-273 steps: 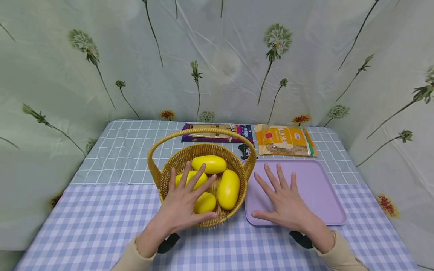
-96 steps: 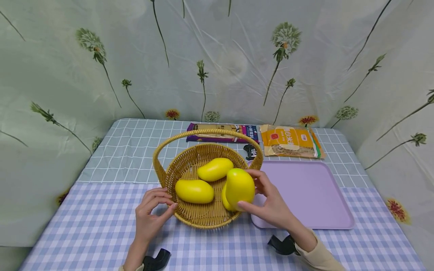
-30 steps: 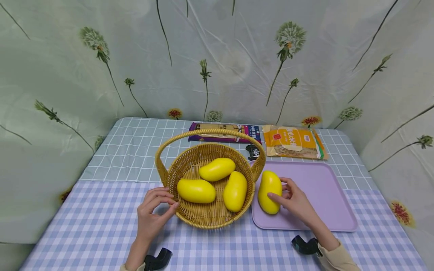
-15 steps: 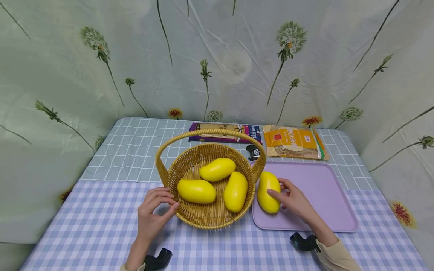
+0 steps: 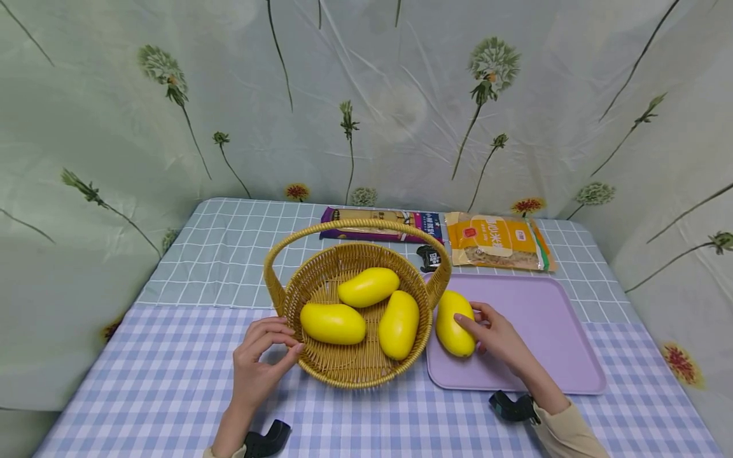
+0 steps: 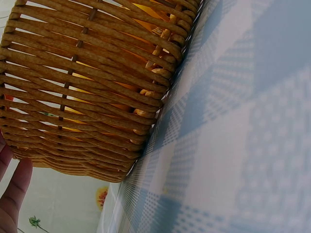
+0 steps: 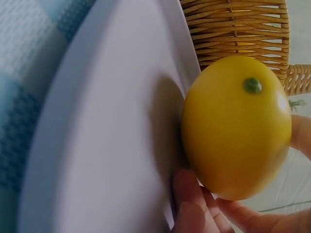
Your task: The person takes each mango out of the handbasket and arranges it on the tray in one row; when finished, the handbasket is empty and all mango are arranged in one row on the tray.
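My right hand (image 5: pixel 501 337) holds a yellow mango (image 5: pixel 451 331), thumb on its top and fingers along its right side. That mango lies low over the left end of a lilac tray (image 5: pixel 538 331). In the right wrist view the held mango (image 7: pixel 235 136) shows its green stem spot, with a shadow on the tray beside it. To the left, a wicker basket (image 5: pixel 349 372) with a tall arched handle contains three more mangoes (image 5: pixel 332 323). My left hand (image 5: pixel 260 359) grips the basket's left rim between thumb and fingers; the left wrist view shows the fingertips (image 6: pixel 19 174) at the rim.
Behind the basket lies a purple snack packet (image 5: pixel 378 224), and an orange bag (image 5: pixel 495 240) is right of it. A small black wrapped item (image 5: pixel 428 257) sits between basket handle and tray. Checked cloth (image 5: pixel 172 369) covers the table; a floral curtain (image 5: pixel 401 114) hangs behind.
Over several seconds the right hand lifted a mango from the basket and carried it right to the tray; within the last second it lowered and tilted slightly. The left hand stays at the rim.
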### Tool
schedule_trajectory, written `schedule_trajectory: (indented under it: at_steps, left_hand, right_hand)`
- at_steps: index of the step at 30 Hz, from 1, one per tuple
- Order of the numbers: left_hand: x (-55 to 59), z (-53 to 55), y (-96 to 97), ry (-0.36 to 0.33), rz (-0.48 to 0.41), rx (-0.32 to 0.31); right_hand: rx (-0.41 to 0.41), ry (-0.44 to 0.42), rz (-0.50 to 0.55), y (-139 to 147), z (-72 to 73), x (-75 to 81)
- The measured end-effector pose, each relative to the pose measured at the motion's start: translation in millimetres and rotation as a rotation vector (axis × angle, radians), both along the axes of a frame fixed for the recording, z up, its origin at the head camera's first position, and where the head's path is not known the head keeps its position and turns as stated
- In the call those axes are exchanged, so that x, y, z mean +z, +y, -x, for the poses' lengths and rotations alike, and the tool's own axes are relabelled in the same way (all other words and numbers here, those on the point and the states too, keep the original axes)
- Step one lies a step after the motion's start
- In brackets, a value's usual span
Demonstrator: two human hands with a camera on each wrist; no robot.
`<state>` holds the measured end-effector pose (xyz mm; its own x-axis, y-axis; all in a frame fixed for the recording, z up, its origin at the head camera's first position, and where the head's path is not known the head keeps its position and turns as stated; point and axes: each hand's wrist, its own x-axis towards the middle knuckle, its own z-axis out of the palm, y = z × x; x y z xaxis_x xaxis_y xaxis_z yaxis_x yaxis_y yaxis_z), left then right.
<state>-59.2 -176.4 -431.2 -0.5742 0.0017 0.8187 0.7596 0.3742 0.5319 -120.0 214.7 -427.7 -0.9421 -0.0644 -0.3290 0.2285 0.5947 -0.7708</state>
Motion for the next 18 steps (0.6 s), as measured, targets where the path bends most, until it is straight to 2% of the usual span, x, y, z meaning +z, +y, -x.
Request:
schedule_trajectory:
  at_steps: [18]
  left_hand:
    - [-0.4,-0.3,0.2,0.003,-0.005,-0.005]
  right_hand:
    - [0.015,0.008,-0.007,1.6,-3.4,0.4]
